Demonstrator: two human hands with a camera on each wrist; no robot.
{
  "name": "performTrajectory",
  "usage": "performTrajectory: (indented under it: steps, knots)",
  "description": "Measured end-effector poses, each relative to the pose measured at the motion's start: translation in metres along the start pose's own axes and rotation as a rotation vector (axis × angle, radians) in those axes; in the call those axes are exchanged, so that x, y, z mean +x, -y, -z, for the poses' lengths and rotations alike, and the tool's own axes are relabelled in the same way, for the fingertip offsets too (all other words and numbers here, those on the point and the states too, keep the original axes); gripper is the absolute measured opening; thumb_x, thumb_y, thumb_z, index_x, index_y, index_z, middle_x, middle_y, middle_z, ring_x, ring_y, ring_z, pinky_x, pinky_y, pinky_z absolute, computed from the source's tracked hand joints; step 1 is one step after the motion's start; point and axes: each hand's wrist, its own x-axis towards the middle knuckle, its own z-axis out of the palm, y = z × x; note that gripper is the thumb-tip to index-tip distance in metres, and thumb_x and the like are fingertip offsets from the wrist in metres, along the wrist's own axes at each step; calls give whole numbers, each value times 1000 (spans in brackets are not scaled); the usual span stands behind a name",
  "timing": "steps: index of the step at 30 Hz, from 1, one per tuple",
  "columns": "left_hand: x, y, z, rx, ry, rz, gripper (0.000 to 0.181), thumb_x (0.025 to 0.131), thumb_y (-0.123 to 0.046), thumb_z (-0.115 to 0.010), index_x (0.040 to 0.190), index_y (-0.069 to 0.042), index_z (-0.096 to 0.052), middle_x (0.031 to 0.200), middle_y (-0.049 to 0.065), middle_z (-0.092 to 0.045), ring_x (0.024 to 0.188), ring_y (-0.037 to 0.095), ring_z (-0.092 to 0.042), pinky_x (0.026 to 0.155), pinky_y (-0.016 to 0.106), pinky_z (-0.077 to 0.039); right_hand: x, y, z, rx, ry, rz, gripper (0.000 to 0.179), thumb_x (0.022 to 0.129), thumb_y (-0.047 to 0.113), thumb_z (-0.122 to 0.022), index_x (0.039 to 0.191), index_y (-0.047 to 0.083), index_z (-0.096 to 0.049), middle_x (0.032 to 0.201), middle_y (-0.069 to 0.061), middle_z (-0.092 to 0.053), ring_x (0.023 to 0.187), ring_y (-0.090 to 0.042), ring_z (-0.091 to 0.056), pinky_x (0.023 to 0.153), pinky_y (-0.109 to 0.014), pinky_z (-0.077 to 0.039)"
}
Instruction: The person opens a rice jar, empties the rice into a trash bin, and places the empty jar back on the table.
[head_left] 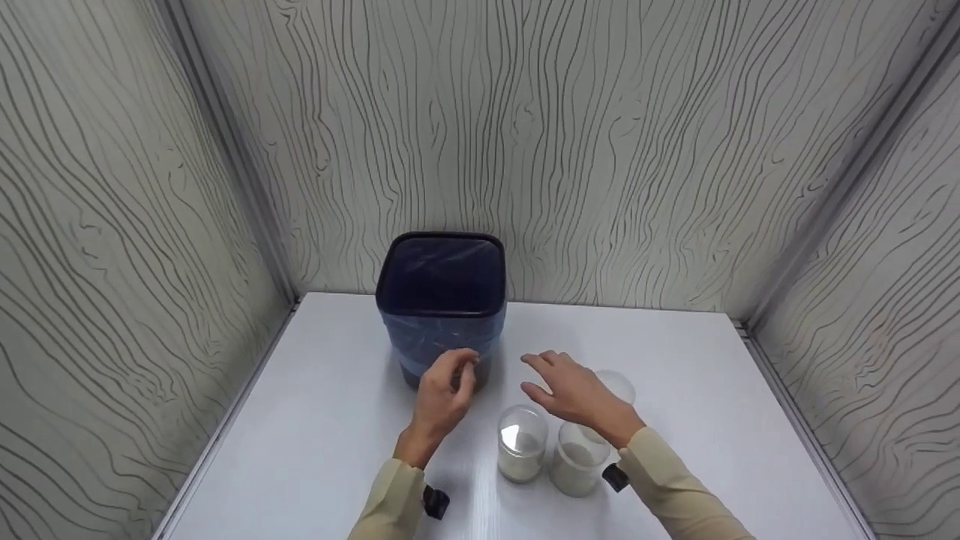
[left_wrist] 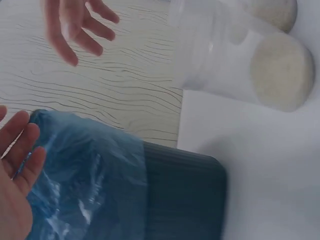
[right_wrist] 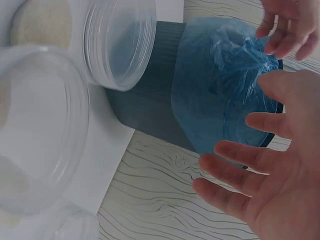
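My left hand (head_left: 442,397) is raised in front of a dark bin (head_left: 442,334), its fingers loosely bent and holding nothing. A blue plastic liner (right_wrist: 215,85) is folded down over the outside of the bin. To the right, my right hand (head_left: 574,390) hovers over the clear jars with its fingers spread and nothing in its grasp. One jar (head_left: 523,442) stands between the two forearms. Beside it is a second jar (head_left: 577,461), close under the right wrist. A third jar (head_left: 616,384) is partly hidden behind the right hand. Pale material (left_wrist: 282,72) shows at the jar bottoms.
The jars and bin stand on a white table (head_left: 330,420). Wood-grain patterned panels (head_left: 525,150) enclose the back and both sides, and the bin is near the back panel. Each wrist carries a small black camera (head_left: 436,501).
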Motion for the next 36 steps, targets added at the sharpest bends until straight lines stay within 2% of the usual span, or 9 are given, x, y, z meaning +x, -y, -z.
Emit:
performTrajectory:
  steps: [6,11,16,20,25,30,36]
  knots:
    - [-30,9,-4,-6,161,200,19,97,-10,-55,113,-12,-65,101,6,-72,86,8,-65,74,25,-55,-2,9,-14,-18,67,3,51,99,43,-51,139,12,-52,129,-12,-61,115,-31,-61,91,-48,-53]
    - [-53,17,-3,-49,323,365,35,89,-3,-52,123,-9,-60,107,5,-70,93,16,-67,78,29,-54,-2,13,-22,-19,113,3,52,99,43,-52,140,12,-52,131,-14,-60,117,-31,-60,94,-48,-52]
    - [-71,23,-2,-36,480,497,52,83,-7,-53,135,-8,-50,119,8,-66,106,26,-64,86,38,-54,-2,15,-28,-26,112,16,50,98,42,-53,138,11,-54,129,-16,-61,115,-33,-61,93,-50,-52]
    - [-82,26,-3,-25,600,551,64,82,-14,-58,144,-9,-42,131,13,-60,117,30,-59,95,48,-49,-2,17,-32,-42,88,39,48,97,39,-55,136,10,-56,125,-17,-63,110,-34,-62,89,-51,-53]
    - [-92,26,-7,-28,712,565,78,81,-24,-67,151,-11,-33,141,15,-52,125,35,-55,102,53,-45,-3,18,-37,-70,91,56,50,97,40,-55,136,10,-55,124,-17,-62,108,-35,-60,86,-52,-53]
    - [-95,26,-16,-37,763,580,90,81,-41,-73,154,-16,-27,147,16,-46,134,36,-48,108,56,-39,-4,19,-42,-86,107,64,53,96,43,-55,138,11,-53,126,-20,-60,109,-37,-59,85,-54,-52]
    - [-100,25,-30,-38,769,593,102,77,-51,-78,154,-14,-25,153,18,-39,142,40,-36,112,59,-33,-5,17,-49,-79,140,39,55,94,45,-56,137,11,-53,125,-22,-60,109,-40,-60,86,-57,-50]
